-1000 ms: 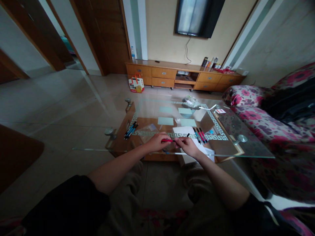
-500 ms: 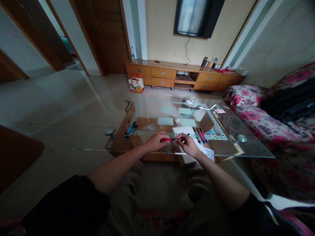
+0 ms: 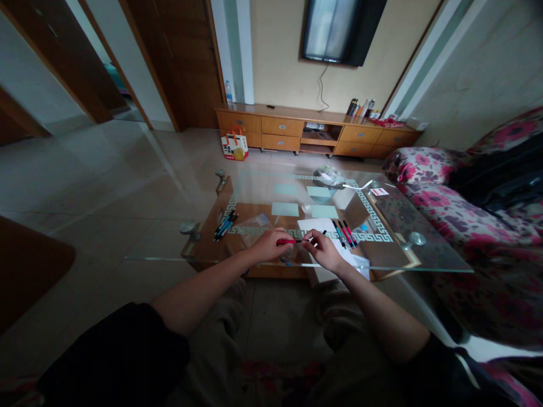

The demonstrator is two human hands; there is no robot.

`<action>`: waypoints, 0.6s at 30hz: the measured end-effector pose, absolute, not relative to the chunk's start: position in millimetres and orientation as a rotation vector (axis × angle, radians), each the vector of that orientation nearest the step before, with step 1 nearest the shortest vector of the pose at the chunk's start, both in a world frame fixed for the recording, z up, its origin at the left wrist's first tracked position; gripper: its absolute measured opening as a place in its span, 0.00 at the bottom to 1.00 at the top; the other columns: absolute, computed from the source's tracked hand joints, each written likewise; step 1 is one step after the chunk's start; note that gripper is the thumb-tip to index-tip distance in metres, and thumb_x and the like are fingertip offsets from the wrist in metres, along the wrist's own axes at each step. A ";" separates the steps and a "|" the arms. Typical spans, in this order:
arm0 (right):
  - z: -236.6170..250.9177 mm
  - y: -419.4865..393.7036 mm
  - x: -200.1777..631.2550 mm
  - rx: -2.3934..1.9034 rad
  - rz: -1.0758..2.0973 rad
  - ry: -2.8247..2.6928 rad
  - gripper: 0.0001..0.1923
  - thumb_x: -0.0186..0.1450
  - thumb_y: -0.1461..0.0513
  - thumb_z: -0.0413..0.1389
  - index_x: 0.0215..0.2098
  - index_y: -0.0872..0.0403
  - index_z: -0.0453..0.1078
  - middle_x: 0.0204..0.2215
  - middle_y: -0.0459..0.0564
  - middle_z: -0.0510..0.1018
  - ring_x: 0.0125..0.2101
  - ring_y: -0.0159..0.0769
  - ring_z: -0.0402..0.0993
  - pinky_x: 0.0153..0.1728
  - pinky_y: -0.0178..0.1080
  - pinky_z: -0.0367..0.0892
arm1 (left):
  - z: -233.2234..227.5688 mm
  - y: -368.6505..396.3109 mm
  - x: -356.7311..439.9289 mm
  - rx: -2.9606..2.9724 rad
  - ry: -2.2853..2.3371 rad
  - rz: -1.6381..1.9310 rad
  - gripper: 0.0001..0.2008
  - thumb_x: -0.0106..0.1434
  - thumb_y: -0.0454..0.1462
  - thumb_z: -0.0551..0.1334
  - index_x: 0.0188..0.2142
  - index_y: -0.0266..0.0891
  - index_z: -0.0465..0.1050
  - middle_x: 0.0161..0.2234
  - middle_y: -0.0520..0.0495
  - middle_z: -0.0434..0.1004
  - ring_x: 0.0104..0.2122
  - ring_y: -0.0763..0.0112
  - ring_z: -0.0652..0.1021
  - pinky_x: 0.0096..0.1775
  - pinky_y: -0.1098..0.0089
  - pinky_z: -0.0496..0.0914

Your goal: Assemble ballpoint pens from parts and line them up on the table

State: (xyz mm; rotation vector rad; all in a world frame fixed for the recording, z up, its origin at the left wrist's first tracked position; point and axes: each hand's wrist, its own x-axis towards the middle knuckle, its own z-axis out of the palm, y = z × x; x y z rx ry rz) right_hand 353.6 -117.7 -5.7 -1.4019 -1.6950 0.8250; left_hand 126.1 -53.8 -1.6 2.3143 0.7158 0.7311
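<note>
Above the near edge of the glass table, my left hand (image 3: 271, 245) is closed around a red pen (image 3: 285, 241). Its dark narrow end points right, towards my right hand (image 3: 323, 249). The fingers of that hand pinch at this dark end, and a short black piece sticks up past them; whether it is part of the same pen I cannot tell. Beneath the right hand lies white paper (image 3: 309, 226) or a white box top. Just right of it, several red, blue and black pens (image 3: 345, 234) lie side by side. More blue and black pens (image 3: 225, 225) form a bunch at the table's left.
The glass table (image 3: 441, 257) has a clear plastic bag (image 3: 257, 221), a small white round item (image 3: 306, 208) and a bagged bowl (image 3: 328, 176) on or under it. A wooden TV cabinet (image 3: 280, 124) stands beyond, with a paper bag (image 3: 235, 146) before it. A flowered sofa (image 3: 428, 195) is at right.
My hands stay almost in place, with only a slight shift of the fingers at the pen's dark end. Everything else looks the same.
</note>
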 end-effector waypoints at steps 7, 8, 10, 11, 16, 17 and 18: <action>0.2 -116.9 353.3 -1.363 0.647 -1.827 0.22 0.70 0.47 0.50 0.25 0.51 0.71 0.28 0.48 0.73 0.31 0.36 0.70 0.36 0.39 0.65 | -1.8 -54.4 126.2 2.331 0.657 0.700 0.10 0.67 0.40 0.60 0.39 0.38 0.80 0.33 0.47 0.75 0.33 0.70 0.73 0.37 0.71 0.64; 0.6 -117.3 353.1 -1.370 0.665 -1.810 0.21 0.69 0.47 0.51 0.27 0.51 0.72 0.28 0.47 0.73 0.30 0.36 0.71 0.35 0.39 0.65 | -2.0 -54.3 126.2 2.335 0.651 0.701 0.10 0.67 0.40 0.60 0.39 0.38 0.80 0.33 0.47 0.75 0.33 0.70 0.73 0.37 0.71 0.64; 0.6 -118.1 352.6 -1.391 0.725 -1.760 0.17 0.68 0.47 0.53 0.33 0.50 0.73 0.29 0.46 0.74 0.29 0.35 0.70 0.32 0.38 0.65 | -2.9 -53.7 125.9 2.338 0.658 0.702 0.11 0.67 0.40 0.60 0.38 0.38 0.80 0.33 0.47 0.75 0.32 0.71 0.73 0.36 0.71 0.64; 0.4 -118.4 352.4 -1.398 0.745 -1.746 0.16 0.67 0.47 0.54 0.36 0.50 0.72 0.30 0.45 0.74 0.28 0.35 0.70 0.31 0.37 0.64 | -3.6 -53.2 125.7 2.341 0.666 0.699 0.11 0.67 0.41 0.60 0.38 0.38 0.80 0.32 0.47 0.74 0.32 0.71 0.73 0.36 0.71 0.64; 0.5 -117.4 353.1 -1.360 0.638 -1.872 0.21 0.70 0.48 0.51 0.27 0.52 0.70 0.28 0.47 0.72 0.31 0.35 0.70 0.37 0.38 0.65 | -6.2 -51.5 125.7 2.359 0.649 0.676 0.12 0.68 0.41 0.60 0.40 0.39 0.80 0.32 0.48 0.74 0.32 0.70 0.73 0.36 0.71 0.64; 0.7 -117.2 353.1 -1.355 0.627 -1.892 0.23 0.71 0.48 0.49 0.25 0.52 0.69 0.28 0.47 0.72 0.31 0.35 0.70 0.38 0.38 0.65 | -6.2 -51.6 126.0 2.360 0.636 0.676 0.12 0.68 0.41 0.60 0.41 0.39 0.80 0.32 0.47 0.74 0.32 0.70 0.73 0.37 0.71 0.64; 0.9 -117.0 353.0 -1.357 0.627 -1.895 0.24 0.72 0.48 0.48 0.24 0.53 0.69 0.27 0.47 0.72 0.31 0.35 0.70 0.38 0.39 0.65 | -5.9 -51.9 126.4 2.362 0.627 0.678 0.12 0.68 0.41 0.60 0.41 0.38 0.80 0.32 0.47 0.74 0.32 0.70 0.73 0.37 0.71 0.64</action>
